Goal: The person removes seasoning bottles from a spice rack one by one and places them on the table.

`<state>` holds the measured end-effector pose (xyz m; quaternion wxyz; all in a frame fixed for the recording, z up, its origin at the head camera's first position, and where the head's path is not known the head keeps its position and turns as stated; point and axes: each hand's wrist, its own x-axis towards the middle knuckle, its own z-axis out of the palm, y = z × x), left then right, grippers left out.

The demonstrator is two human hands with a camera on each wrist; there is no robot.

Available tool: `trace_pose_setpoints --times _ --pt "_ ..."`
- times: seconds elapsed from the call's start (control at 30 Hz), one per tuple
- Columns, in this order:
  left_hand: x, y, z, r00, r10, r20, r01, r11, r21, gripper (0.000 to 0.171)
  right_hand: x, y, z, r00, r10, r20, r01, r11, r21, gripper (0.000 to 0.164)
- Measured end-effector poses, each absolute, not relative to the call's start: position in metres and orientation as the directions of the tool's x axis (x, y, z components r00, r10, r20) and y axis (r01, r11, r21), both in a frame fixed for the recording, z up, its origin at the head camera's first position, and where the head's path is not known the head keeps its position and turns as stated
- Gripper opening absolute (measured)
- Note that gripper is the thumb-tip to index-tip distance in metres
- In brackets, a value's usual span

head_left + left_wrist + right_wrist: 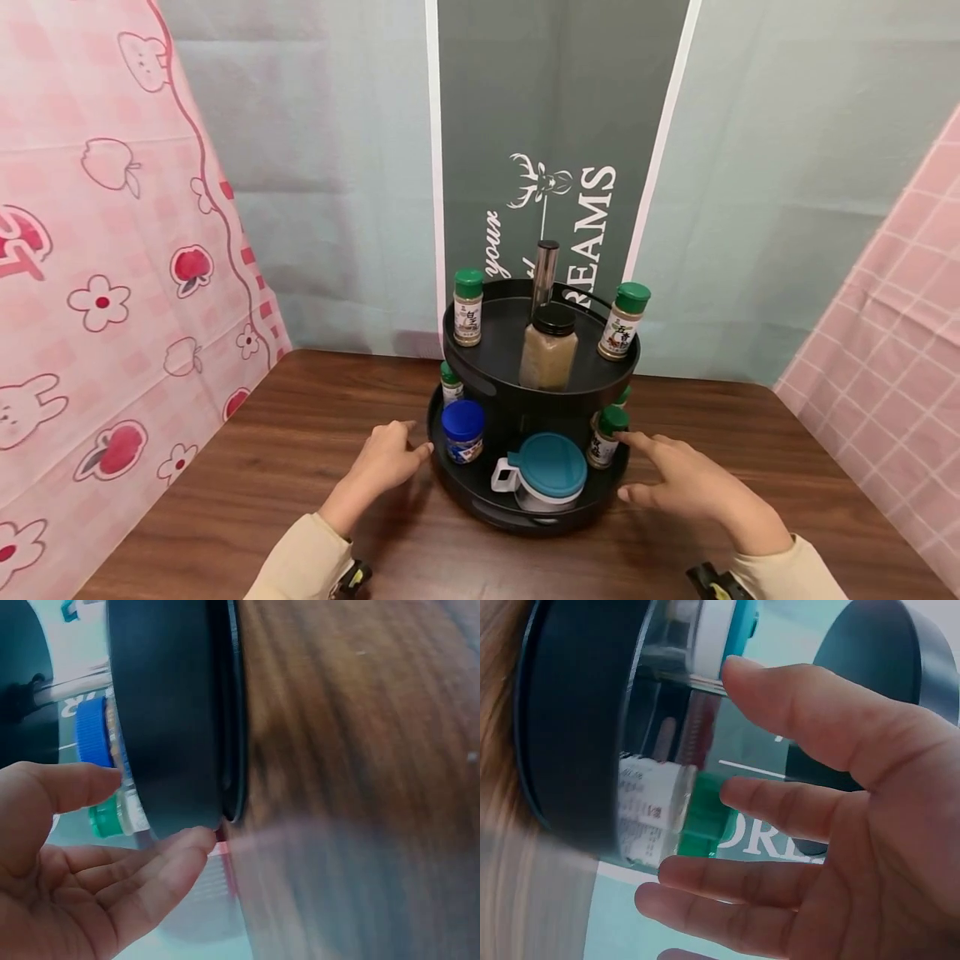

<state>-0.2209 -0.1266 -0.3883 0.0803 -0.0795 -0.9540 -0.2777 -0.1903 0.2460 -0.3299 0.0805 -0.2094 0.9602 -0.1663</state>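
Observation:
A black two-tier rotating rack (pixel 517 523) stands on the wooden table. At its left side is my left hand (pixel 392 457), fingers loosely extended, fingertips right at the lower tier's outer wall (pixel 176 712). In the left wrist view the thumb is beside a jar with a blue lid (pixel 92 732). On the opposite side my right hand (pixel 686 479) spreads its fingers by the lower rim. Its index fingertip is close to the green cap (pixel 705 814) of a spice bottle (pixel 603 450). A clear container with a teal lid (pixel 553 463) and white handle sits at the lower tier's front.
The upper tier carries two green-capped spice bottles (pixel 467 321) (pixel 621 333), a black-lidded jar of tan powder (pixel 550 354) and a tall slim clear container (pixel 545 275). A grey-green cloth (pixel 337 167) hangs behind the table (pixel 322 400); pink cloths (pixel 112 250) flank it.

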Motion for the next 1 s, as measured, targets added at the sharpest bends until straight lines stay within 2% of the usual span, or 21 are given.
trace_pose_setpoints --times 0.2,0.43,0.57,0.67,0.87,1.0 --pt "-0.225 -0.122 -0.397 -0.971 0.119 0.205 0.213 0.821 0.530 0.050 -0.193 0.236 -0.323 -0.900 -0.432 -0.061 -0.385 0.853 -0.352 0.074" --pt "-0.227 -0.117 -0.399 -0.971 0.154 0.183 0.233 0.786 0.572 0.015 -0.197 0.230 -0.322 -0.889 -0.457 -0.036 -0.415 0.835 -0.361 0.074" --pt "-0.227 -0.113 -0.398 -0.979 0.182 0.095 0.198 0.712 0.673 0.008 -0.200 0.228 -0.320 -0.881 -0.473 -0.021 -0.431 0.819 -0.378 0.073" --pt "-0.227 -0.111 -0.397 -0.982 0.184 0.043 0.158 0.679 0.717 0.010 -0.201 0.226 -0.318 -0.882 -0.470 -0.020 -0.428 0.820 -0.380 0.073" --pt "-0.228 -0.107 -0.396 -0.987 0.159 -0.002 0.110 0.695 0.711 0.025 -0.203 0.220 -0.317 -0.868 -0.497 0.012 -0.463 0.800 -0.383 0.072" --pt "-0.229 -0.103 -0.395 -0.989 0.150 -0.012 0.098 0.699 0.708 0.027 -0.204 0.216 -0.317 -0.850 -0.525 0.039 -0.495 0.773 -0.397 0.073"
